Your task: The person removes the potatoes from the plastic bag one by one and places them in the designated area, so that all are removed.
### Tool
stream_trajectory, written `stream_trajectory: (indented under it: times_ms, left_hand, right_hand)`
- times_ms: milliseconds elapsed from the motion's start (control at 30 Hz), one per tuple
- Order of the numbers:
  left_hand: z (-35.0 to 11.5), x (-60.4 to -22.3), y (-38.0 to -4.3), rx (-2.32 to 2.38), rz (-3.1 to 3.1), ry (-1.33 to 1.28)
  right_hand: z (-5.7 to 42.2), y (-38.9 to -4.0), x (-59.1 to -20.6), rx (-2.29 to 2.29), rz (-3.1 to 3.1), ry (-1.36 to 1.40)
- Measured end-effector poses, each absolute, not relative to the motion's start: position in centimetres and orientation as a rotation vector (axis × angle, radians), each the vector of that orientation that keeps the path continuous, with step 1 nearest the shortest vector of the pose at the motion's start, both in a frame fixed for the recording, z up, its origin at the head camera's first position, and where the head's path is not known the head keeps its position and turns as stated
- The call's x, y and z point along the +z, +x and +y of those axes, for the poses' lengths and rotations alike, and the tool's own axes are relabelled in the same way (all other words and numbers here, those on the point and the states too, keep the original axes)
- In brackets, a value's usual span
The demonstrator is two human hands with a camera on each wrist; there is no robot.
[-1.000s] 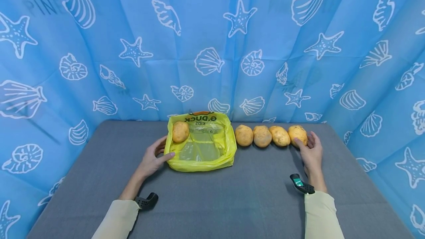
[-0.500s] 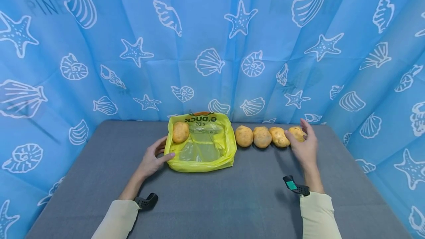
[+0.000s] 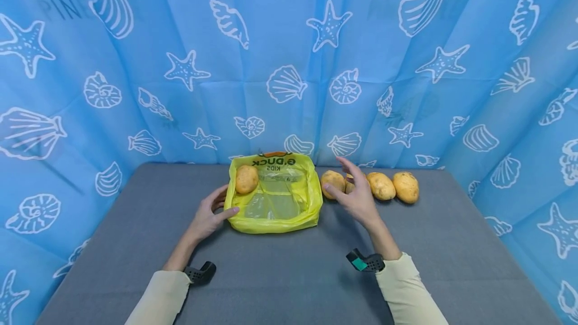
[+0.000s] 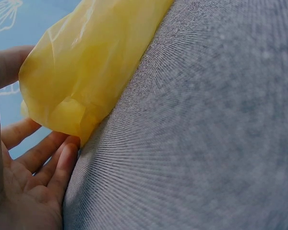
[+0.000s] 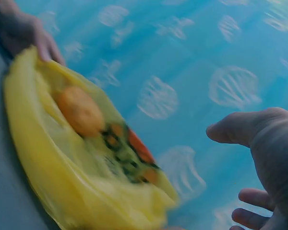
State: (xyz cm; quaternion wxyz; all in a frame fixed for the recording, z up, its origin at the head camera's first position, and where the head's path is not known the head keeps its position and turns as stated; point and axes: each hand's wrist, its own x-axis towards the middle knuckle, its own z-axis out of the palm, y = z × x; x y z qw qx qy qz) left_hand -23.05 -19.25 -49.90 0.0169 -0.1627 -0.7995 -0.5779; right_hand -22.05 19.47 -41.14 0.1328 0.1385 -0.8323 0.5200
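Observation:
A yellow plastic bag [image 3: 275, 224] lies with its mouth spread wide and its rim folded down, one potato [image 3: 247, 179] inside at the left. My left hand [image 3: 209, 214] holds the bag's left side, thumb over the rim and fingers outside; the left wrist view shows these fingers [image 4: 43, 158] against the plastic. Right of the bag, several potatoes [image 3: 381, 186] stand in a row. My right hand [image 3: 358, 197] is over the row's left part with nothing in it, thumb and fingers spread, partly hiding the second potato. The right wrist view shows its thumb [image 5: 235, 128] apart from the bag.
A grey cloth [image 3: 289, 280] covers the table. Behind it and along both sides hangs a blue curtain [image 3: 289, 54] with white shells and starfish. Each wrist wears a black strap mount [image 3: 367, 261].
My right hand has let go of the rightmost potato and swept left along the row towards the bag. That potato stays at the row's end. The left hand and the bag have not moved.

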Motion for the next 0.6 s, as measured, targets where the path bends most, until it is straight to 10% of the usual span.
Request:
stream_trajectory:
  times_ms: [600]
  left_hand:
    - [-19.4, -50.2, -23.2, -1.774, -2.500, -0.510]
  right_hand:
    - [8.5, -27.2, -41.9, 1.556, -2.668, 0.791]
